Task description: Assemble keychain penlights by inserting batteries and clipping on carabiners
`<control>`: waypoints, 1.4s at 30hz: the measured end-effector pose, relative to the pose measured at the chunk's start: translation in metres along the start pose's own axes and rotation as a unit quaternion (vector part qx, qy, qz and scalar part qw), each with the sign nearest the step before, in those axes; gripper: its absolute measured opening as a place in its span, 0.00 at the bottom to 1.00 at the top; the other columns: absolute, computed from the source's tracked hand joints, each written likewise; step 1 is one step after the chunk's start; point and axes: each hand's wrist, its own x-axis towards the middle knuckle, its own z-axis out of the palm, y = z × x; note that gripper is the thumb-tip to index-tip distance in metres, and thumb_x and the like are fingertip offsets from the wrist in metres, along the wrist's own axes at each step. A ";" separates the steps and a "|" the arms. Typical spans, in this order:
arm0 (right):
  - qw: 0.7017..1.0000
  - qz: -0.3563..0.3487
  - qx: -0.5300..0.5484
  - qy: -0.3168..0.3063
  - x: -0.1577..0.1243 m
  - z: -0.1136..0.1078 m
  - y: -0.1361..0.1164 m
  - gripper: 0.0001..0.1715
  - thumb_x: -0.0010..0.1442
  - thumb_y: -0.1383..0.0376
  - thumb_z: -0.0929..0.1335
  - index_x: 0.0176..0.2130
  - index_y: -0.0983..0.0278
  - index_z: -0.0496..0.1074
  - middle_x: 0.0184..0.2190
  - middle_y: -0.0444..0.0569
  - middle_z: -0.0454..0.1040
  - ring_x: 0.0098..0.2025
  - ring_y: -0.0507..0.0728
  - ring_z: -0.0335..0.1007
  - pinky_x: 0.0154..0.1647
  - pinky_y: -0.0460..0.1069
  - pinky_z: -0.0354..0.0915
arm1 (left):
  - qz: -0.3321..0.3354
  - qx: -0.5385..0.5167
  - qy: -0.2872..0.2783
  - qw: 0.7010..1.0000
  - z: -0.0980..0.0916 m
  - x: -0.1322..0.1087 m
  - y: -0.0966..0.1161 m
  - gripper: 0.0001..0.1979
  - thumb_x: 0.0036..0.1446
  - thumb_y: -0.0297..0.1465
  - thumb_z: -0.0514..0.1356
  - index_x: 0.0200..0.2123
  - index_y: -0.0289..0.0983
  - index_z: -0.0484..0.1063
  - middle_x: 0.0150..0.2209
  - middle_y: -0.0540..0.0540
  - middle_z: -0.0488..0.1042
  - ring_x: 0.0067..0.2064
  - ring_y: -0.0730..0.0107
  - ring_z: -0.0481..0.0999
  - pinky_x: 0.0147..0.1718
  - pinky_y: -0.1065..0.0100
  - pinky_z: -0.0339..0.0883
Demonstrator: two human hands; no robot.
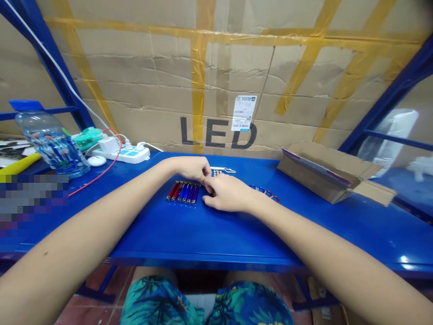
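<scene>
The left hand (195, 168) and right hand (223, 192) are curling near the metallic tubes (186, 193). Whether they are gripping something, I cannot tell.

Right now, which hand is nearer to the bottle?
Left. The left hand is by the far ends of the tubes, well to the right of the bottle; the right hand is even farther right, beyond the tubes' right side.

Left hand (196, 168) and right hand (226, 193) curl inward, close together, perhaps touching.
</scene>
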 end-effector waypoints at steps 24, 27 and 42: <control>0.934 0.128 0.311 0.121 -0.036 -0.016 0.103 0.18 0.55 0.68 0.69 0.47 0.66 0.74 0.33 0.50 0.80 0.34 0.56 0.76 0.35 0.50 0.72 | 0.112 0.172 0.121 0.971 0.029 0.008 0.036 0.13 0.58 0.21 0.55 0.37 0.36 0.80 0.35 0.42 0.78 0.38 0.63 0.74 0.39 0.64 0.62; 0.933 0.113 0.321 0.119 -0.035 -0.016 0.094 0.12 0.56 0.66 0.70 0.42 0.65 0.74 0.31 0.48 0.79 0.32 0.55 0.75 0.34 0.49 0.71 | 0.123 0.189 0.132 0.965 0.033 0.009 0.035 0.13 0.59 0.21 0.54 0.37 0.36 0.79 0.35 0.41 0.78 0.40 0.60 0.74 0.39 0.63 0.62; 0.954 0.086 0.259 0.122 -0.035 -0.017 0.083 0.08 0.56 0.64 0.70 0.38 0.64 0.75 0.33 0.47 0.79 0.35 0.55 0.73 0.37 0.48 0.68 | 0.095 0.200 0.095 0.971 0.034 0.008 0.040 0.14 0.57 0.20 0.52 0.33 0.36 0.77 0.37 0.40 0.78 0.37 0.61 0.74 0.36 0.64 0.61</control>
